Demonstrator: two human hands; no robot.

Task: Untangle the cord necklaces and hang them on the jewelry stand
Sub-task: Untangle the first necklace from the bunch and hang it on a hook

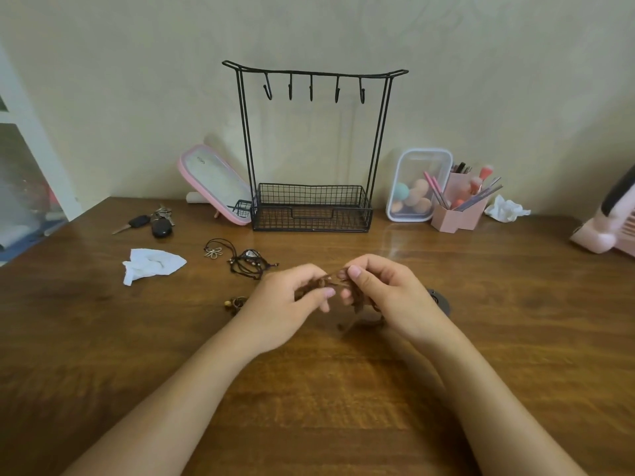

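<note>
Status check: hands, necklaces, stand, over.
Left hand and right hand both pinching brown cord necklace. Jewelry stand hooks bare. Black cord necklaces lie on table.

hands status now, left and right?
Left hand: pinching the brown cord necklace.
Right hand: pinching the same brown cord necklace.

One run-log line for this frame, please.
untangling; left hand and right hand pinch brown cord necklace; jewelry stand hooks bare; black necklaces on table

Dim, warm, even light; soft overall focus, faint glare on the table, bowed wide-angle edges.
</note>
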